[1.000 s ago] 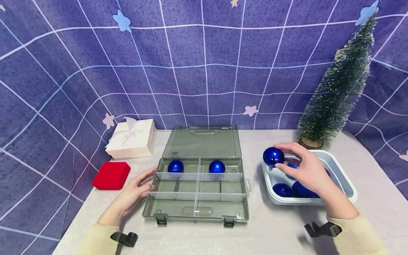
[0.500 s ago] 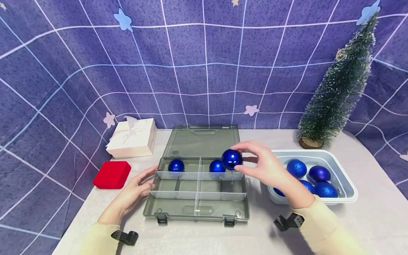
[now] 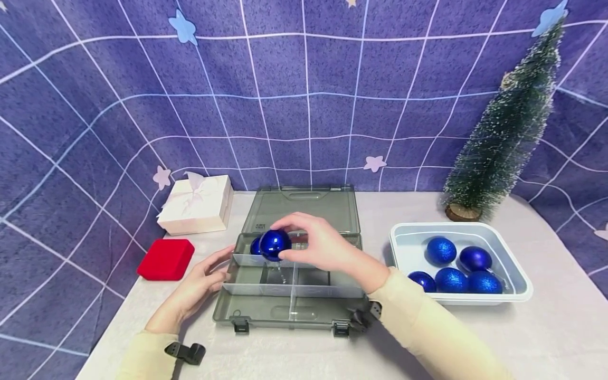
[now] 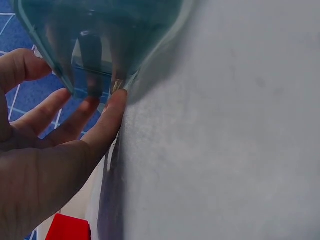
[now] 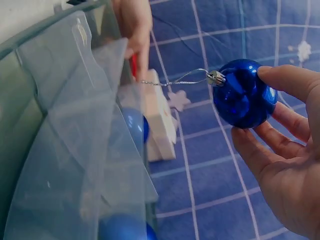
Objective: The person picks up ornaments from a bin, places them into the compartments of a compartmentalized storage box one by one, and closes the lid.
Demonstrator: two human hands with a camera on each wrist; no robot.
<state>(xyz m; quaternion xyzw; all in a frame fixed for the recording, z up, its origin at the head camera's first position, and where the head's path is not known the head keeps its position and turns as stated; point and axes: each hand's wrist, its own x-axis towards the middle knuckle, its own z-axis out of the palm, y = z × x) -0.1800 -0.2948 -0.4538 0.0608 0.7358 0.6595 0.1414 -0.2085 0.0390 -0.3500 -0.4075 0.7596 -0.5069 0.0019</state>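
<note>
R fingers [image 5: 250,147] + ball [image 3: 275,245] moved left, now over box [image 3: 256,311] — ball pinched; L fingers [image 4: 111,116] loosely extended, touching box side — prob. best: lower gently, loop [image 5: 175,82] clear of divider [image 3: 258,290].

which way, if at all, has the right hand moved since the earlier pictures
Yes, leftward: the right hand went from over the pale tray to over the divided box.

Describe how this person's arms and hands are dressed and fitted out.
The left sleeve and right sleeve are plain, long and pale cream-yellow. Each wrist wears a black strap with a small black device: left device, right device. The left hand and right hand wear no gloves. No cables show on either arm.
</note>
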